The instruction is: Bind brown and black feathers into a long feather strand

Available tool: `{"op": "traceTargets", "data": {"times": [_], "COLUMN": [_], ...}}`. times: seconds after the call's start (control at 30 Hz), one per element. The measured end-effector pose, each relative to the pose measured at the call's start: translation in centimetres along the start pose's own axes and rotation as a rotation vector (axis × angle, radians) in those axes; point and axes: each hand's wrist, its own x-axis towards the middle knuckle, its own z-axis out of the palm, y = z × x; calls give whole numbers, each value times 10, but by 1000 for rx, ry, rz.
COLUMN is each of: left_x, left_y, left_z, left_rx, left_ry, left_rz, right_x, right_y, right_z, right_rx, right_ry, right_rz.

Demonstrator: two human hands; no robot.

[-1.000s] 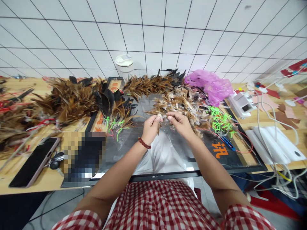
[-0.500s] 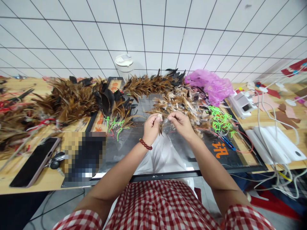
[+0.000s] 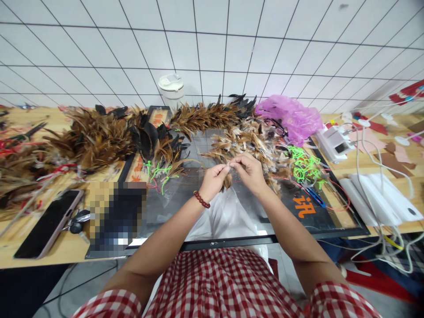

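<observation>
My left hand [image 3: 213,181], with a beaded bracelet at the wrist, pinches a small brown feather [image 3: 227,182] whose tip hangs below the fingers. My right hand [image 3: 249,172] meets it fingertip to fingertip, thumb and forefinger pressed together at the feather's base; whatever lies between them is too small to make out. Just beyond the hands is a loose heap of tan and white feathers [image 3: 248,140]. To its right sits a tangle of bright green cord [image 3: 304,164]. Left of my hands lies a bunch of dark and brown feathers [image 3: 162,148] with green ties.
A feather garland [image 3: 205,118] runs along the back, near a white lidded container [image 3: 172,89] and a pink plastic bag [image 3: 289,115]. A phone [image 3: 48,225] and keys [image 3: 77,224] are at left. A blue cutter [image 3: 315,197], white boxes and cables [image 3: 380,198] lie at right.
My hands have come together from a small gap. The right hand moved left to the left hand's fingertips, and the feather now hangs below the left fingers.
</observation>
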Motion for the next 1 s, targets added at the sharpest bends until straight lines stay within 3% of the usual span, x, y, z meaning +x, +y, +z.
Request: {"op": "traceTargets", "data": {"times": [0.1,0.23,0.47,0.73,0.87,1.0], "left_x": [1,-1,-1,0,0,0], "left_y": [1,5,9,7,6,8], "left_z": [0,0,-3,-1,0,-1], "left_rx": [-147,-326,-341,-153,-205,-326], "left_ry": [-53,-208,-302,-194,-156,-146], "left_rz": [-57,-164,-225,-54,-84,-142], "right_x": [1,1,3,1,5,10], "right_y": [6,11,5,5,6,9], "right_z": [1,-3,-12,3,5,-10], "right_rx": [261,557,546,456,572,610], "right_ry": [-10,-240,-313,-121,49,242], "right_rz": [163,338,261,273,385,410]}}
